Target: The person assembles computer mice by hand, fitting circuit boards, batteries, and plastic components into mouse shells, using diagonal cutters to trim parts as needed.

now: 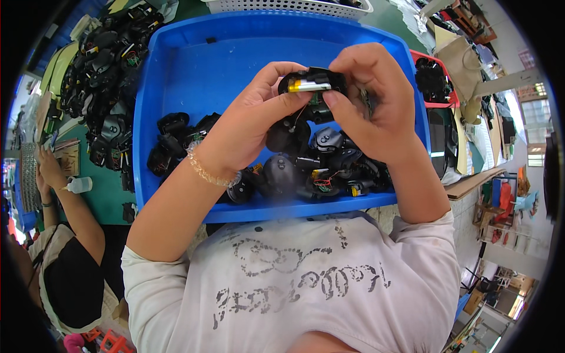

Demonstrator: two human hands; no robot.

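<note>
Over the blue tray, my left hand grips the left end of a black plastic housing. A silver battery with yellow tape sits in its near side, and a thin wire hangs below. My right hand is closed on the right end, thumb pressed against the front edge and fingers curled behind. Something small and greenish, perhaps a circuit board, shows beside the right fingers; I cannot make it out fully. Beneath my hands lie black rounded shells, several with batteries, wires and boards exposed.
A big heap of black parts lies left of the tray. Behind it stands a white perforated basket; to the right is a red bin with black pieces. At far left, a co-worker's hands work near a small bottle.
</note>
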